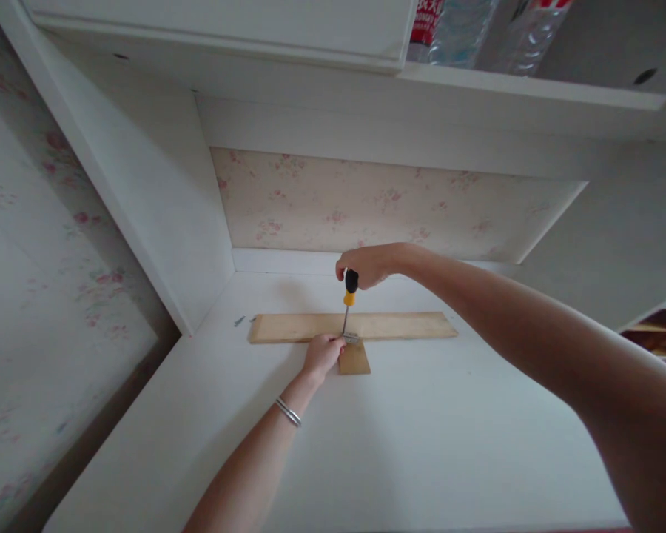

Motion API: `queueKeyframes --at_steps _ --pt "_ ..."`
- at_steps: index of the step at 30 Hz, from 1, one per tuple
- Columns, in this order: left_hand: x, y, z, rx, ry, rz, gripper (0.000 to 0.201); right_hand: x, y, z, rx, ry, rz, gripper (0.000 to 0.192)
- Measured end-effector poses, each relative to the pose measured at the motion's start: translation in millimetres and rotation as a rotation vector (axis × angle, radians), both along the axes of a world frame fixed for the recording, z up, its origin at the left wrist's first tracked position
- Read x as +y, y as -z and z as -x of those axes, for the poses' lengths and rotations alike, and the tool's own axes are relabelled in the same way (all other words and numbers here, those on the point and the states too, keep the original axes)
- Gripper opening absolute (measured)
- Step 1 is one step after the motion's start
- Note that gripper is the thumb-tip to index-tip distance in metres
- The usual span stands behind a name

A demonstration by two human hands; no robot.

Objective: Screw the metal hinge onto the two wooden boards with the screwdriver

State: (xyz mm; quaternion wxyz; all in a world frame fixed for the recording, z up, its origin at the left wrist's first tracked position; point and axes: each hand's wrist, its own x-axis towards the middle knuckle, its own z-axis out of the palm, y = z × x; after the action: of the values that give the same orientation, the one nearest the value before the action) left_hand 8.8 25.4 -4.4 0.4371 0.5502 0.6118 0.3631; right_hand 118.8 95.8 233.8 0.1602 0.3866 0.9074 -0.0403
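My right hand (366, 265) is wrapped round the black handle of a screwdriver (349, 296), which stands nearly upright with its shaft pointing down. The tip meets a small metal hinge (351, 337) lying where a long wooden board (405, 326) and a short wooden piece (355, 360) come together. My left hand (323, 354), with a silver bangle on the wrist, pinches at the hinge's left side by the screwdriver tip. Whether its fingers also hold a screw is too small to see.
A few small screws (240, 321) lie left of the long board on the white surface (455, 429). A white side panel (155, 207) rises at the left. Overhead, a shelf (533, 85) holds plastic bottles (463, 29).
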Motion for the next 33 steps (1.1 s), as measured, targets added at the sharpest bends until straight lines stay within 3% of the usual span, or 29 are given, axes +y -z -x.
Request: queueKeyframes --at_steps 5,8,10,15,18,20,22,25,28,30,33 --pt "-0.5 -1.7 -0.6 -0.047 -0.012 0.041 0.022 -0.7 -0.6 1.2 -0.078 0.203 0.03 0.038" --pt "-0.3 -2.7 -0.8 -0.081 -0.022 0.07 0.019 -0.6 0.7 2.7 -0.025 0.059 -0.002 0.025" --pt "-0.3 -3.3 -0.9 -0.083 -0.021 0.074 0.019 -0.5 1.3 3.0 0.009 -0.024 -0.029 0.033" --pt "-0.4 -3.7 -1.1 -0.077 -0.018 0.082 0.019 -0.8 2.5 1.1 -0.081 0.174 -0.01 0.043" --pt "-0.2 -3.3 -0.9 -0.053 -0.016 0.081 0.02 -1.4 4.0 -1.1 0.007 0.027 -0.034 0.027" --pt "0.0 -3.4 -0.8 -0.044 -0.013 0.079 0.021 -2.0 4.6 -1.1 0.07 -0.06 -0.057 0.038" --pt "0.2 -3.7 -0.7 -0.043 -0.011 0.078 0.02 -2.5 4.9 0.2 0.059 -0.01 -0.053 0.048" --pt "0.5 -3.5 -0.9 -0.034 -0.014 0.08 0.021 -2.2 5.5 2.1 -0.019 0.152 -0.013 0.045" --pt "0.5 -3.3 -1.0 -0.019 -0.01 0.072 0.021 -1.5 7.5 1.0 0.026 0.041 -0.042 0.03" --pt "0.0 -3.7 -0.9 -0.021 -0.008 0.068 0.021 -1.5 9.0 0.0 0.092 -0.097 -0.065 0.035" --pt "-0.7 -4.7 -0.9 -0.033 -0.016 0.074 0.02 -2.2 11.0 0.4 0.086 -0.049 -0.102 0.031"
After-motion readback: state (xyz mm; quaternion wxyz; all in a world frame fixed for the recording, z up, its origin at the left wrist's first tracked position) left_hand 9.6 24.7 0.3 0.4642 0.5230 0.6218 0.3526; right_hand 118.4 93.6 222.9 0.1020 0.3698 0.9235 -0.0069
